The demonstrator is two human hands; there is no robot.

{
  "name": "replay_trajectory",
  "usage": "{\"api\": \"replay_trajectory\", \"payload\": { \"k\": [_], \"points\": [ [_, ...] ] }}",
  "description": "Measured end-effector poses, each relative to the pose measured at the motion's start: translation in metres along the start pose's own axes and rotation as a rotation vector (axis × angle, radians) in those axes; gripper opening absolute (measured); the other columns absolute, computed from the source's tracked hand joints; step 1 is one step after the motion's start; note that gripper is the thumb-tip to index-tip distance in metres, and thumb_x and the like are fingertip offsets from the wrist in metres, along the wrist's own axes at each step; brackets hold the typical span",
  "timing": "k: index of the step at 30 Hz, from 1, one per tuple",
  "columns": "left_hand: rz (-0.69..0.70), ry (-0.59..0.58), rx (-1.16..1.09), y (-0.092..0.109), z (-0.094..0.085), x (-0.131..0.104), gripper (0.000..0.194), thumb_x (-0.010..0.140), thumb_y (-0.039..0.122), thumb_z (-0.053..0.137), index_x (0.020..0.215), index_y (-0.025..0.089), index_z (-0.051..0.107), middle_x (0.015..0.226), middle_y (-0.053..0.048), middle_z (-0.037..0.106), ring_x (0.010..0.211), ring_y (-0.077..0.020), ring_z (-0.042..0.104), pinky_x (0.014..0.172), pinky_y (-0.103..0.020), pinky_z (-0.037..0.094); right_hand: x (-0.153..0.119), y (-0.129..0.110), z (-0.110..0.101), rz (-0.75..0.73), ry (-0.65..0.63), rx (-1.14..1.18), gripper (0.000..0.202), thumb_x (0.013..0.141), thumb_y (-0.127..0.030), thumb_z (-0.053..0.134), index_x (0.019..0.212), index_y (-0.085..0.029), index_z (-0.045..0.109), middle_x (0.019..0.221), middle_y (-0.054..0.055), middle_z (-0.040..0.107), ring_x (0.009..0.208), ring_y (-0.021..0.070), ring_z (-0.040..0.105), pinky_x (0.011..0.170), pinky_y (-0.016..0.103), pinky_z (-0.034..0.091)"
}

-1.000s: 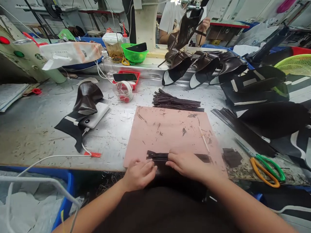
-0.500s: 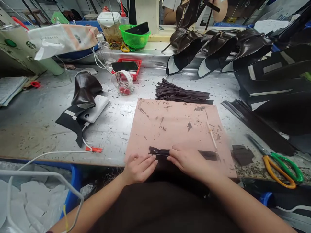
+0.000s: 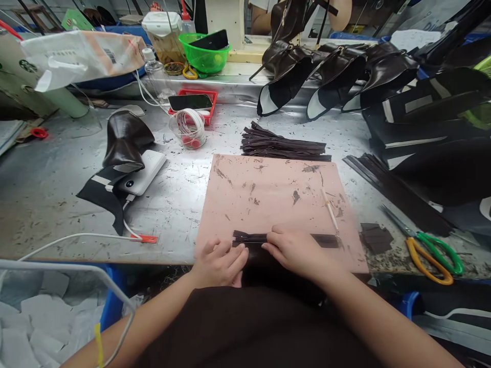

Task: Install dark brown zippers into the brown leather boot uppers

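Observation:
A dark brown zipper (image 3: 325, 240) lies crosswise on the pink board (image 3: 261, 189), near its front edge. Just below it is a dark leather piece (image 3: 256, 257), partly covered by both hands and hard to tell from the dark clothing. My left hand (image 3: 220, 261) is closed at the zipper's left end, fingertips along the leather edge and thumb underneath. My right hand (image 3: 297, 250) pinches the zipper near its middle, pressing it along the leather; its fingers hide that stretch. A thin white stick (image 3: 330, 210) rests on the board to the right.
Behind the board lies a bundle of zippers (image 3: 284, 143). Scissors (image 3: 429, 253) and dark strips (image 3: 402, 194) are to the right, dark shoe uppers (image 3: 287, 76) at the back. A white power bank (image 3: 148, 171) with a cable lies left, beside a clear jar (image 3: 187, 128).
The whole view has shifted slightly. My left thumb now shows below the fingers at the leather edge. My right hand stays on the zipper with little movement.

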State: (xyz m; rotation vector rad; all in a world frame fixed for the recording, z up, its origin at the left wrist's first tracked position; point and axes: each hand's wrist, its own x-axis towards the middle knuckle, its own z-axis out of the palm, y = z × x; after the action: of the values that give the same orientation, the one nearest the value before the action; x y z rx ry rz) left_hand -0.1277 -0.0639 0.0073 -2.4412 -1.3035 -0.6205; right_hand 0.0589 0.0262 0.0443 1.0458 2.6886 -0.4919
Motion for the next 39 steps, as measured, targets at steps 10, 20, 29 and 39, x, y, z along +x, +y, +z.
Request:
{"api": "replay_trajectory", "payload": {
  "k": [10,20,29,39],
  "points": [
    [-0.025,-0.146,0.061,0.008,0.002,0.011,0.042,0.082,0.047,0.040,0.101,0.016,0.062,0.086,-0.002,0.065,0.072,-0.0182,0.052,0.069,-0.035,0.029,0.004,-0.008,0.000,0.029,-0.015,-0.059,0.025,0.086,-0.030,0.040,0.078,-0.019,0.061,0.077,0.003,0.060,0.063,0.0144,0.057,0.050,0.023,0.031],
    [0.120,-0.204,0.026,0.013,0.009,0.022,0.056,0.086,0.051,0.029,0.095,0.007,0.063,0.093,-0.011,0.061,0.078,-0.0203,0.050,0.071,-0.033,0.032,-0.022,0.022,-0.011,0.210,0.020,0.123,0.026,0.086,-0.029,0.042,0.067,-0.018,0.056,0.072,0.001,0.063,0.071,0.0153,0.055,0.074,0.031,0.032],
    [0.155,-0.241,0.003,0.009,0.009,0.038,0.052,0.086,0.049,0.030,0.098,0.008,0.061,0.077,-0.009,0.061,0.064,-0.0190,0.051,0.060,-0.033,0.035,-0.016,0.021,-0.006,0.223,0.065,0.089,0.023,0.084,-0.025,0.045,0.065,-0.017,0.056,0.072,0.002,0.064,0.071,0.0162,0.055,0.074,0.033,0.029],
    [0.362,-0.296,-0.103,0.017,0.029,0.050,0.045,0.088,0.039,0.033,0.112,0.006,0.052,0.113,-0.013,0.058,0.100,-0.0231,0.053,0.083,-0.031,0.041,-0.033,0.033,-0.022,0.514,0.059,0.002,0.030,0.076,-0.045,0.052,0.078,-0.015,0.058,0.080,0.011,0.063,0.075,0.0241,0.058,0.066,0.034,0.039]
  ]
}}
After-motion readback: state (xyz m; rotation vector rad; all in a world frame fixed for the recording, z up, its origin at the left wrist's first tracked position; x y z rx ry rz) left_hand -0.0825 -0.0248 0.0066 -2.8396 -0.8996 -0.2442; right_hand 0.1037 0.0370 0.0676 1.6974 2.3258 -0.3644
